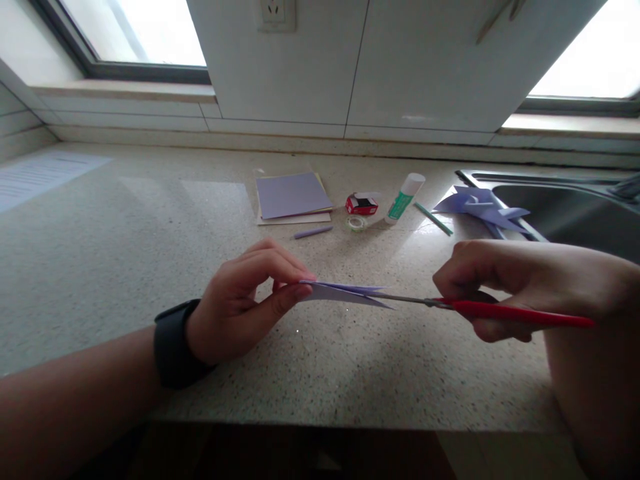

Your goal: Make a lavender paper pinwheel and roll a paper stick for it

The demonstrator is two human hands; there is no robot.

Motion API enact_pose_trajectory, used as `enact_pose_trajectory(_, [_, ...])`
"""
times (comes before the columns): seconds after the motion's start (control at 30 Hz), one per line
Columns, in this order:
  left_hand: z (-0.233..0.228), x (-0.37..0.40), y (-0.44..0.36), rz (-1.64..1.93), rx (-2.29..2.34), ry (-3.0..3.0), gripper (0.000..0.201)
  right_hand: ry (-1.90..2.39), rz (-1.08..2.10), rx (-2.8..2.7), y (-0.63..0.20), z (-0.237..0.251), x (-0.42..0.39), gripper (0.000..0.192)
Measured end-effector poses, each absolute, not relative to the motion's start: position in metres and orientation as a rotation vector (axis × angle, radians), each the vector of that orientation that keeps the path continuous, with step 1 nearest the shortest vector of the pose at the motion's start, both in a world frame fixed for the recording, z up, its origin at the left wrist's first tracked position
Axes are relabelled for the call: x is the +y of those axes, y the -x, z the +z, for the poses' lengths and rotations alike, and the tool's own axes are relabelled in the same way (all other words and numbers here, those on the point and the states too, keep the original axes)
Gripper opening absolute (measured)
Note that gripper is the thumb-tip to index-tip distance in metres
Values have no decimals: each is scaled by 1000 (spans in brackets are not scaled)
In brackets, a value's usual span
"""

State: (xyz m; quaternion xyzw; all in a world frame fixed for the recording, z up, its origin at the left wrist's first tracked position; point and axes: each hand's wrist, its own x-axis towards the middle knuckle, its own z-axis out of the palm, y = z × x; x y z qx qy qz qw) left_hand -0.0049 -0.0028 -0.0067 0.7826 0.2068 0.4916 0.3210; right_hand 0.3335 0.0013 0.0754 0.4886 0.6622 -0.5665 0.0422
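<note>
The left hand [235,310], with a dark watch [173,343] on its wrist, pinches a folded piece of lilac paper [345,293] between thumb and fingertips, its grip closed on the paper's near-left end so that the sheet is held edge-on, nearly level, just above the speckled desk [125,253]. The right hand [493,283] is closed around the red handles of a pair of scissors [480,310], fingers wrapped over the top and the handles running out past the wrist; the thin metal blades reach leftward and meet the pointed right end of the lilac paper, though whether the blades are parted or shut cannot be told from this angle. The paper sits between the two hands, well in front of everything else on the desk. Behind the paper, toward the wall, lies a stack of coloured sheets [293,197] with a lilac one on top, and just in front of that stack a small lilac stick [313,232]. To the right of the stack are a small red box [361,204], a roll of clear tape [357,223] just beside it, and a white glue bottle with a green label [405,198] lying tilted. Further right of the bottle lie a green stick [433,219] and a folded lilac paper shape [480,208] at the rim of the sink [565,210]. Far left of the stack a printed sheet [43,175] lies flat on the desk.
</note>
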Motion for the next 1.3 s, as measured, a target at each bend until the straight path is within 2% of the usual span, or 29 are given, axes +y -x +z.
enact_pose_trajectory(0.4, [-8,-2,6,1299,536,-2072,16,-1574,-1690,1967,-334,76,0,37])
enact_pose_trajectory(0.63, [-6,-3,5,1275,542,-2107,15,-1386,-1711,2011,-325,78,4,33])
enact_pose_trajectory(0.97, [4,-5,2,1233,469,-2265,16,-1229,-1788,2163,-311,70,-1,45])
enact_pose_trajectory(1.13, [6,-5,1,1240,476,-2270,17,-1154,-1785,2246,-303,71,-4,43])
enact_pose_trajectory(1.3, [3,-5,1,1273,485,-2228,18,-1276,-1780,2126,-311,71,-4,47])
